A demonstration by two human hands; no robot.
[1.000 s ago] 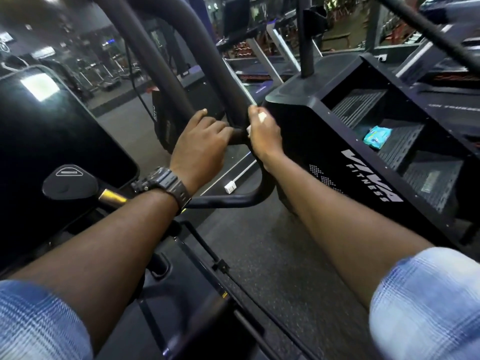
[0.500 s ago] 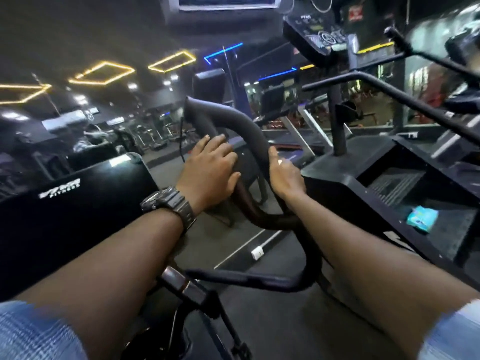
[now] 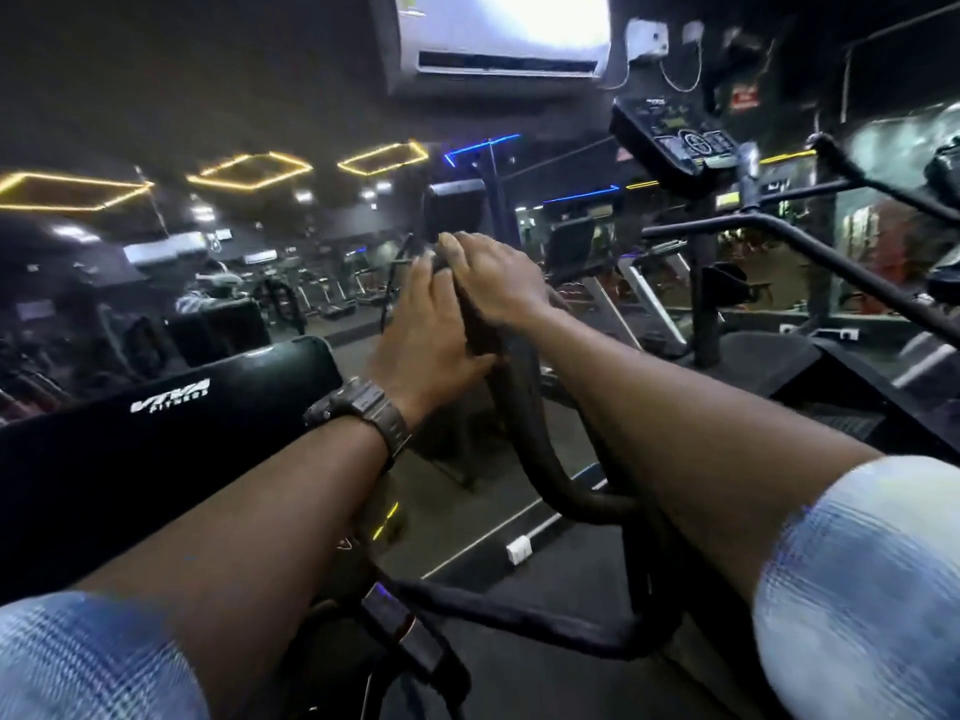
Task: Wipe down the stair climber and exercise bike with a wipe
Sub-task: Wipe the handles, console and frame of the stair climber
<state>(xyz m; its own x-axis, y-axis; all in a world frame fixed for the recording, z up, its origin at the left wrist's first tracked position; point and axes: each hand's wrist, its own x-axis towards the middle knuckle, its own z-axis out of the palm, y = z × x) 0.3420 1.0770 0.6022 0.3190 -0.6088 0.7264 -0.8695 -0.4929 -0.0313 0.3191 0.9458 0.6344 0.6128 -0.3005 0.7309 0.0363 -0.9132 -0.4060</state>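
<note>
The exercise bike's curved black handlebar [image 3: 524, 444] rises through the middle of the view. My left hand [image 3: 431, 335], with a dark watch on its wrist, lies against the bar's left side near the top, fingers stretched up along it and thumb on the near side. My right hand [image 3: 498, 283] curls over the bar's upper end from the right. The wipe is hidden under that hand. The black stair climber [image 3: 810, 366] stands to the right, with its console [image 3: 675, 142] and sloping handrail [image 3: 831, 262].
The bike's glossy black housing with white lettering [image 3: 171, 402] fills the left side. A small white block [image 3: 519, 548] lies on the dark floor by a white line. An air conditioner [image 3: 498, 33] hangs overhead. Treadmills and other machines stand far back.
Both hands have slid up the handlebar from its lower bend to its top end, and the view has tilted upward. The white wipe seen at my right hand earlier is now covered.
</note>
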